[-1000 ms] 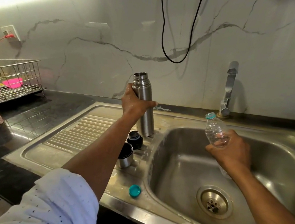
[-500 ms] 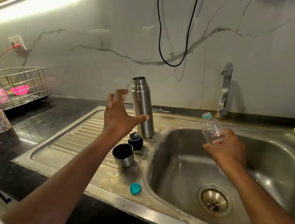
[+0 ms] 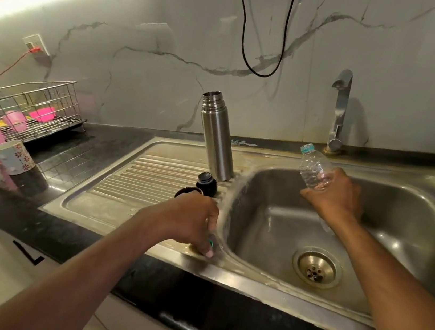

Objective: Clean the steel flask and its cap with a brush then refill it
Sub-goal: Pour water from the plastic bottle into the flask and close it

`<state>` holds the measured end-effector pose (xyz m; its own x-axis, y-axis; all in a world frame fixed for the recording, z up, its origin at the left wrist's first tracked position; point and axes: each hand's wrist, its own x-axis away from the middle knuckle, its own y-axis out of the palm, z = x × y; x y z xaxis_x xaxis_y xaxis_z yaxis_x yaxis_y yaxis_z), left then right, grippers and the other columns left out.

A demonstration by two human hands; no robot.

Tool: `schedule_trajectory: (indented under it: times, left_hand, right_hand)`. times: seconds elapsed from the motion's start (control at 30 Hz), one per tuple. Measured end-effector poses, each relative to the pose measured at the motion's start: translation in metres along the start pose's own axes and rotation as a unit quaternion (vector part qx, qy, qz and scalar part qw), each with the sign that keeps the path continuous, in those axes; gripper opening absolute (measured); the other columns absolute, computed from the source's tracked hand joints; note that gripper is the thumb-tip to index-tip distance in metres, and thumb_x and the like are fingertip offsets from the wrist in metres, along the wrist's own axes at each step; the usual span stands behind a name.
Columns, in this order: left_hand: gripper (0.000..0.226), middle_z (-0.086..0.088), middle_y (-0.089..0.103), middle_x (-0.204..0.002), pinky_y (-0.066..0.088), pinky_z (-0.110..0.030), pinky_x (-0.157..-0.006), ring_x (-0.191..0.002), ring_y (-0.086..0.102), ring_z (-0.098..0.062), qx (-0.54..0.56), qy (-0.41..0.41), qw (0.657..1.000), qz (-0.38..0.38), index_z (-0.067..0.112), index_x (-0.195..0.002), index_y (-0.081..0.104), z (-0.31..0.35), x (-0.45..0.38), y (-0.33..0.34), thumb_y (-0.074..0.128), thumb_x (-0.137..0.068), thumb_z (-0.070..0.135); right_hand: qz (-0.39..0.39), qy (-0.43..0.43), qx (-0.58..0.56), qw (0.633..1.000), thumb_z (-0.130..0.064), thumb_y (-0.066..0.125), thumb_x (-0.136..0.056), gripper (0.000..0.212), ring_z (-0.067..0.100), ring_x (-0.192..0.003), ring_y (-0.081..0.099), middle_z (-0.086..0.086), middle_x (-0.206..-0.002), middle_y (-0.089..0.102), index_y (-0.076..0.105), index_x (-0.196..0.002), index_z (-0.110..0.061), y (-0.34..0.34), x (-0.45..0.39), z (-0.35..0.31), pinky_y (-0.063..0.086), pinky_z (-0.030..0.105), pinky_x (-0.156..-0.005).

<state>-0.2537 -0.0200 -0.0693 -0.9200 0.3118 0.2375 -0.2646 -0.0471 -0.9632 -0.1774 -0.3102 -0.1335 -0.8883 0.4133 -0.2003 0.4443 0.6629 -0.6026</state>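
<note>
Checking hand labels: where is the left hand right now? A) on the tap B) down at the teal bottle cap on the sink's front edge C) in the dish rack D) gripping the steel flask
B: the left hand has its fingers curled over the teal bottle cap, while the steel flask stands untouched.

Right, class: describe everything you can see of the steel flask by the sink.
The steel flask is a tall, slim brushed-metal cylinder with a ridged, threaded neck. Its mouth is open, with no cap on. It stands upright on the ribbed drainboard beside the basin, in front of the marble wall. Neither hand touches it.
</note>
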Motion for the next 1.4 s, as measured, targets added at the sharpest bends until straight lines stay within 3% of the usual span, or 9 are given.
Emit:
schedule_trajectory:
  times: [0.17, 0.33, 0.57, 0.67, 0.77, 0.87, 0.93, 1.17, 1.4]
  left_hand:
    - [0.034, -0.017, 0.077, -0.086, 0.058, -0.026, -0.049, -0.058, 0.070, -0.021, 0.048, -0.024, 0.998, -0.032, 0.010, -0.097, 0.073, 0.004, -0.003, 0.001, 0.096, -0.072, 0.014]
    - [0.025, -0.008, 0.078, -0.077, 0.054, -0.025, -0.053, -0.057, 0.071, -0.017, 0.030, -0.006, 0.999, -0.018, 0.012, -0.088, 0.077, 0.006, -0.006, 0.002, 0.095, -0.071, 0.013]
    - [0.026, 0.019, 0.070, -0.073, 0.045, -0.006, -0.064, -0.068, 0.066, 0.004, 0.079, 0.090, 0.974, 0.191, 0.026, -0.094, 0.085, 0.035, -0.028, -0.017, 0.090, -0.068, 0.024]
    - [0.022, 0.014, 0.075, -0.078, 0.058, -0.016, -0.071, -0.072, 0.071, 0.000, 0.272, 0.073, 0.912, 0.300, 0.025, -0.093, 0.085, 0.060, -0.066, -0.028, 0.090, -0.073, 0.017]
    - [0.021, 0.003, 0.079, -0.081, 0.066, -0.033, -0.076, -0.079, 0.078, -0.015, 0.488, 0.022, 0.794, 0.363, 0.021, -0.092, 0.084, 0.079, -0.118, -0.028, 0.090, -0.074, 0.011]
    - [0.024, -0.013, 0.080, -0.092, 0.064, -0.027, -0.072, -0.093, 0.078, -0.031, 0.648, -0.005, 0.671, 0.362, 0.008, -0.103, 0.081, 0.089, -0.149, -0.011, 0.089, -0.080, 0.005]
    - [0.028, -0.016, 0.079, -0.100, 0.062, -0.027, -0.076, -0.099, 0.078, -0.031, 0.706, -0.016, 0.620, 0.341, 0.010, -0.112, 0.079, 0.090, -0.159, 0.003, 0.086, -0.085, 0.006]
    - [0.028, 0.012, 0.080, -0.092, 0.051, -0.025, -0.073, -0.092, 0.074, -0.008, 0.747, -0.017, 0.599, 0.289, 0.022, -0.119, 0.078, 0.090, -0.159, 0.012, 0.080, -0.092, 0.021]
    - [0.018, -0.001, 0.082, -0.098, 0.047, -0.028, -0.073, -0.075, 0.068, -0.003, 0.764, -0.015, 0.590, 0.262, 0.014, -0.104, 0.083, 0.096, -0.161, 0.015, 0.083, -0.087, 0.017]
  right_hand:
    - [-0.003, 0.000, -0.002, 1.000, -0.034, 0.095, -0.070, 0.067, 0.032, -0.102, 0.069, 0.009, -0.117, 0.071, 0.061, -0.126, -0.020, 0.000, 0.000, 0.000, 0.058, 0.039, -0.080]
    - [-0.003, -0.005, -0.001, 1.000, -0.034, 0.095, -0.070, 0.068, 0.032, -0.102, 0.069, 0.009, -0.117, 0.071, 0.061, -0.126, -0.019, 0.000, 0.003, -0.001, 0.058, 0.039, -0.081]
    - [-0.017, -0.020, -0.009, 1.000, -0.033, 0.094, -0.068, 0.062, 0.028, -0.095, 0.069, 0.005, -0.110, 0.072, 0.060, -0.119, -0.023, 0.001, 0.007, -0.005, 0.061, 0.044, -0.080]
    - [-0.022, -0.030, 0.001, 0.999, -0.033, 0.093, -0.068, 0.063, 0.024, -0.094, 0.067, 0.002, -0.110, 0.070, 0.059, -0.121, -0.023, 0.004, 0.004, -0.004, 0.061, 0.042, -0.079]
    - [-0.020, -0.029, 0.012, 0.999, -0.036, 0.093, -0.067, 0.065, 0.021, -0.091, 0.067, -0.001, -0.108, 0.069, 0.058, -0.121, -0.025, 0.003, -0.001, -0.003, 0.061, 0.040, -0.078]
    - [-0.025, -0.035, 0.012, 0.999, -0.041, 0.093, -0.063, 0.061, 0.019, -0.088, 0.070, -0.004, -0.102, 0.071, 0.059, -0.113, -0.031, 0.005, -0.003, -0.001, 0.063, 0.041, -0.077]
    - [-0.036, -0.036, 0.024, 0.998, -0.043, 0.094, -0.061, 0.061, 0.018, -0.088, 0.071, -0.006, -0.100, 0.072, 0.058, -0.111, -0.035, 0.008, -0.002, -0.001, 0.064, 0.041, -0.077]
    - [-0.056, -0.045, 0.091, 0.993, -0.053, 0.089, -0.055, 0.063, 0.016, -0.089, 0.072, -0.009, -0.100, 0.075, 0.061, -0.109, -0.037, 0.013, 0.003, -0.005, 0.063, 0.036, -0.079]
    - [-0.035, -0.029, 0.114, 0.992, -0.048, 0.089, -0.062, 0.061, 0.018, -0.088, 0.068, -0.007, -0.104, 0.075, 0.063, -0.114, -0.033, 0.009, 0.002, -0.006, 0.054, 0.028, -0.075]
